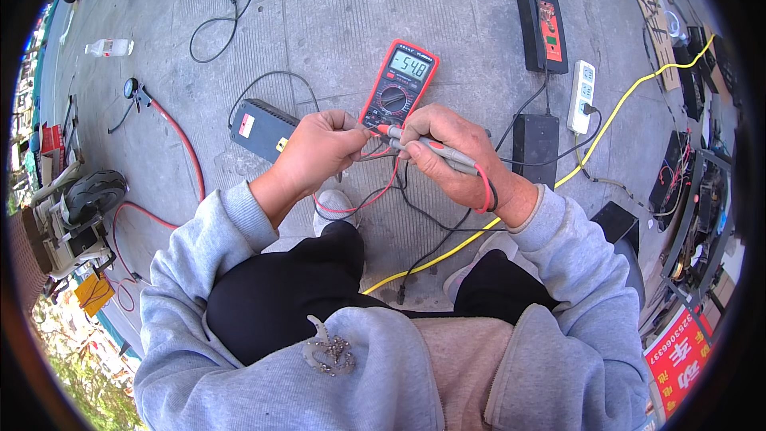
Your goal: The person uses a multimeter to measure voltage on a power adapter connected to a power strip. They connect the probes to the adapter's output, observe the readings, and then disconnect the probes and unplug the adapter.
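Note:
My left hand is closed at the fingertips on a small piece that I cannot make out. My right hand grips two grey-and-red test probes, their tips pointing at my left fingertips, with red and black leads hanging below. Just beyond both hands lies a red-cased multimeter with a lit display and a dial, its lower end partly hidden by fingers and probes. A black charger box with a cable lies beside my left hand. Another black box lies to the right of my right hand.
A black-and-red box and white power strip lie at right, crossed by cables and a yellow cord. Equipment crowds the right edge. At left are a bottle, a gauge with red hose and a wheeled vehicle.

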Tool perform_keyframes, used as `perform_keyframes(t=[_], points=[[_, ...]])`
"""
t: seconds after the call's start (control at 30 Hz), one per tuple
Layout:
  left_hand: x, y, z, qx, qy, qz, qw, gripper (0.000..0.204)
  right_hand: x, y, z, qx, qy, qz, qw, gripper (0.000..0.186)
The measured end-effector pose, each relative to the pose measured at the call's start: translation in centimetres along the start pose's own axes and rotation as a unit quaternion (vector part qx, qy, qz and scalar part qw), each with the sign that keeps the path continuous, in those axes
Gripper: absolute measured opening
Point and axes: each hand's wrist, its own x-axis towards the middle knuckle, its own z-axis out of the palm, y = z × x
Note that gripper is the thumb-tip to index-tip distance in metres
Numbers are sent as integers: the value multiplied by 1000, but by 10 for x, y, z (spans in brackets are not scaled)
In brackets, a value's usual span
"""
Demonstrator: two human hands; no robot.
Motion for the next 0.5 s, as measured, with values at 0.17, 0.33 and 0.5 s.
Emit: perform_keyframes(t=[0.17, 0.33, 0.5], points=[[0, 0, 0, 12, 2, 2, 1000, 14, 0, 0, 0, -1, -3, 1, 1000, 10], [0, 0, 1, 11, 8, -1, 1000, 16, 0, 1, 1, 4, 1, 1, 1000, 10], [0, -1, 0, 15, 8, 1, 1000, 16, -1, 1, 1, 7, -1, 3, 1000, 10]])
